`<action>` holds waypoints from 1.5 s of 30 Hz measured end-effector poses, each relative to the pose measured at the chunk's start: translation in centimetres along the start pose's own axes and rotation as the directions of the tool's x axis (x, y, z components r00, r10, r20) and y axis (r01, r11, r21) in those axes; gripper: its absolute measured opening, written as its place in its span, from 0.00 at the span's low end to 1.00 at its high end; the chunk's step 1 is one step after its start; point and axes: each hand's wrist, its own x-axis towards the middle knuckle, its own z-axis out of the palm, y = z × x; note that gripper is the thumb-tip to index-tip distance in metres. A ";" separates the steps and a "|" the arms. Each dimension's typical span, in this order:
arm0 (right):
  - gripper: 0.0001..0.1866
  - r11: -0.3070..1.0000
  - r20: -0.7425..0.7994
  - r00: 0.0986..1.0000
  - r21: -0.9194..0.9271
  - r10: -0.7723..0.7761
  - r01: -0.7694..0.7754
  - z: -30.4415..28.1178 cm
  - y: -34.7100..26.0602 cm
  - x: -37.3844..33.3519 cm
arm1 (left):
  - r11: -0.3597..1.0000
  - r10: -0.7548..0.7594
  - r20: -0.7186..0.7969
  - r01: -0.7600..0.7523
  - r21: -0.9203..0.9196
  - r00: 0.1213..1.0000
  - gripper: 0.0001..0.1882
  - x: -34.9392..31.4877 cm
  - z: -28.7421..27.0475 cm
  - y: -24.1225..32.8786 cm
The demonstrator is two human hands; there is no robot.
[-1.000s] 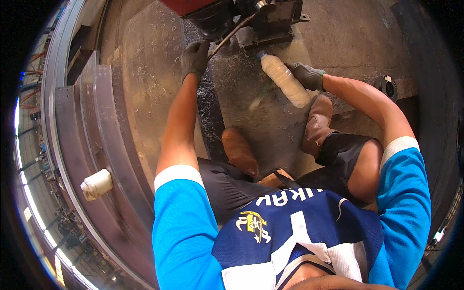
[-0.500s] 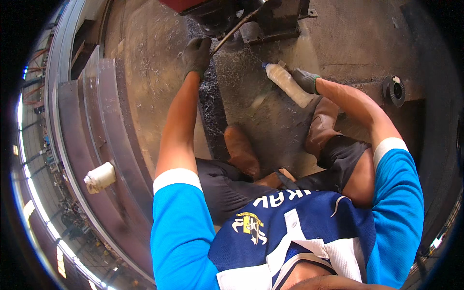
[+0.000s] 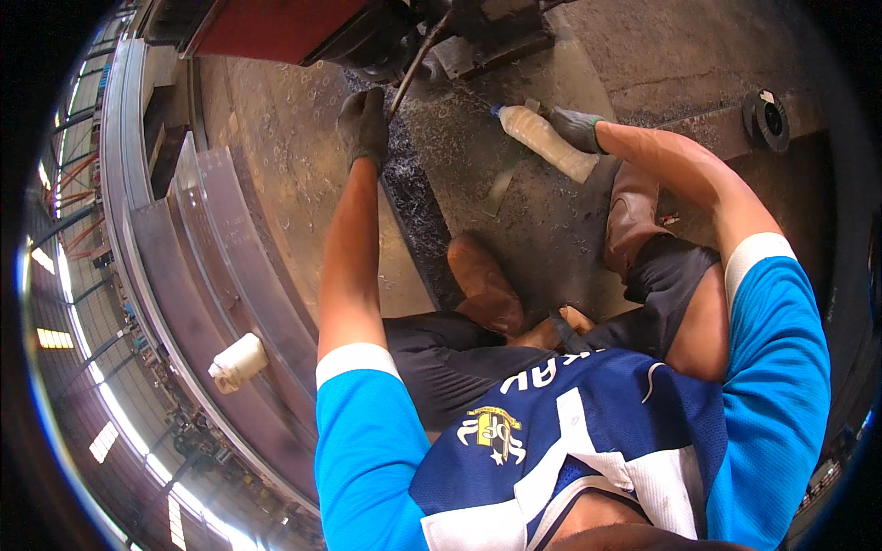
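Observation:
My left hand (image 3: 364, 129), in a dark glove, is closed at the lower end of a thin metal lever (image 3: 418, 66). That lever slants up to a dark machine (image 3: 496, 37) at the top of the view. The glove hides how the fingers wrap around it. My right hand (image 3: 576, 129), also gloved, grips the side of a clear plastic bottle (image 3: 547, 142) filled with cloudy, whitish liquid. The bottle is tilted, its blue cap (image 3: 497, 110) pointing left toward the machine's base. Curly metal shavings (image 3: 413, 174) lie on the dark strip below the lever.
A red machine housing (image 3: 276, 28) juts in at the top. Steel beams (image 3: 197, 266) run along the left, with a white plastic container (image 3: 239, 363) on them. A black spool (image 3: 766, 119) stands at the right. My boots (image 3: 484, 285) are beneath me.
The view has shifted, showing more of the red housing. The lever stands steeper, and my left hand has moved slightly left with its end. My right hand still holds the tilted bottle.

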 end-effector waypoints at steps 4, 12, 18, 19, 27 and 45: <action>0.22 0.995 -0.028 0.998 0.080 -0.061 0.063 -0.4 -0.3 -0.9 | 0.999 0.013 -0.007 -0.013 0.042 1.000 0.23 -0.5 -0.2 0.7; 0.22 0.869 -0.039 0.989 0.473 -0.143 0.144 -0.9 -1.1 -1.6 | 1.000 0.011 0.016 -0.011 -0.005 1.000 0.24 -0.2 0.1 0.2; 0.24 0.940 0.023 0.998 0.334 0.065 -0.069 -0.9 -1.4 -1.6 | 1.000 -0.004 0.016 0.004 0.000 1.000 0.25 -0.3 0.1 -0.1; 0.22 0.917 0.024 0.998 0.395 0.053 -0.058 -0.8 -1.1 -1.4 | 1.000 0.001 0.019 -0.001 0.016 1.000 0.25 -0.2 0.1 -0.2; 0.23 0.974 0.046 0.999 0.223 0.027 -0.036 -0.3 1.4 1.1 | 0.998 -0.034 0.027 0.036 -0.056 0.999 0.23 0.4 0.7 -1.2; 0.20 0.739 -0.097 0.995 0.671 0.007 0.060 1.9 4.6 4.5 | 0.998 -0.019 0.038 0.022 -0.065 0.999 0.24 -0.3 0.6 -0.6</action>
